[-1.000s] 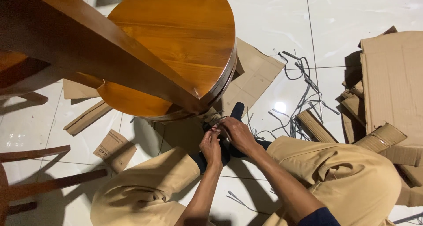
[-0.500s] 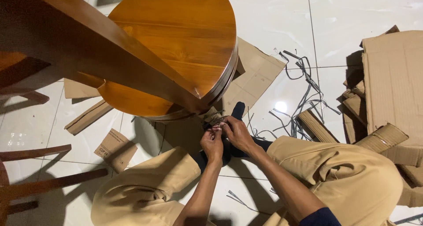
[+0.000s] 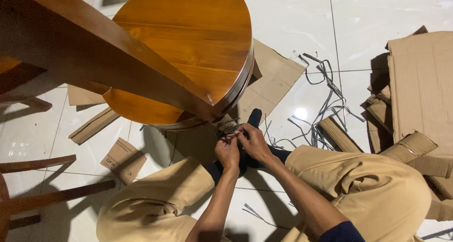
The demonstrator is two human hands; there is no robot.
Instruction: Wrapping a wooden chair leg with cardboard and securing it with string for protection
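Head view, the only one: person sat on the white tiled floor (image 3: 377, 15) w/ legs in tan trousers (image 3: 373, 190) spread either side of the work. Left hand (image 3: 228, 152) and right hand (image 3: 252, 140) were together just under the edge of the round wooden tabletop (image 3: 188, 39), which lay tipped on its side, a wooden leg (image 3: 94, 48) running across the upper left of the view.

Both hands were closed in a pinch, fingertips meeting on a thin grey strap (image 3: 231, 134) that went round a small cardboard-wrapped part (image 3: 225, 124) right at the tabletop's rim. Left was pinching the strap from below, right fingers curled over it from above; exact grip on the far side was hidden by the knuckles. A dark sock (image 3: 255, 117) showed just behind the hands.

Vs the frames half a sec and a sec before, almost nothing had moved: hands stayed at the same spot by the rim, only the fingers had shifted a little on the strap, tabletop and leg unchanged. Judging from that, the strap was still being worked loose, not yet off, and the wrapping was still on.

Around: loose grey strapping (image 3: 325, 81) lay in a tangle on the tiles to the right, flat cardboard sheet (image 3: 273, 81) under the tabletop, stacked cardboard pieces (image 3: 420, 91) far right, small cardboard scrap (image 3: 122, 157) to the left, dark chair rails (image 3: 37, 164) at the left edge
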